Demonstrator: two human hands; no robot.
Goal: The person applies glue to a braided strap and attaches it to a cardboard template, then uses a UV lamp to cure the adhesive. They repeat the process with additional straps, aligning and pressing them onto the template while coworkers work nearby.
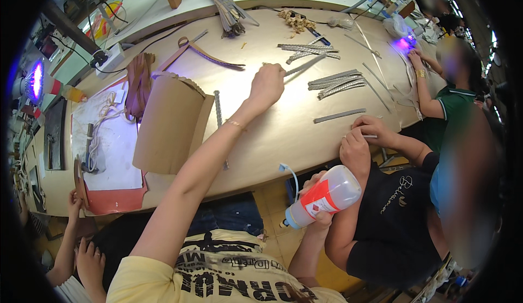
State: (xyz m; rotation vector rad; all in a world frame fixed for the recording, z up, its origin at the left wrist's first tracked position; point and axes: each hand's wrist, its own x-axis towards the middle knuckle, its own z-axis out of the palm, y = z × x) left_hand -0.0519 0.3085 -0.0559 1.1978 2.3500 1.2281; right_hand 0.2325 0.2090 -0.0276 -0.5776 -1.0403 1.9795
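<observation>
1) I see a pale yellow T-shirt, like butter
2) Big black letters and smaller dark ones run across its front
3) A short yellow sleeve on the left arm
4) A thin bracelet near the left hand

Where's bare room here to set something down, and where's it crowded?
Widest bare patch: the tabletop between the left forearm and the lone grey strip. Crowded: the left end, with brown straps, curled cardboard and a white sheet; rightward, braided strips.
</observation>
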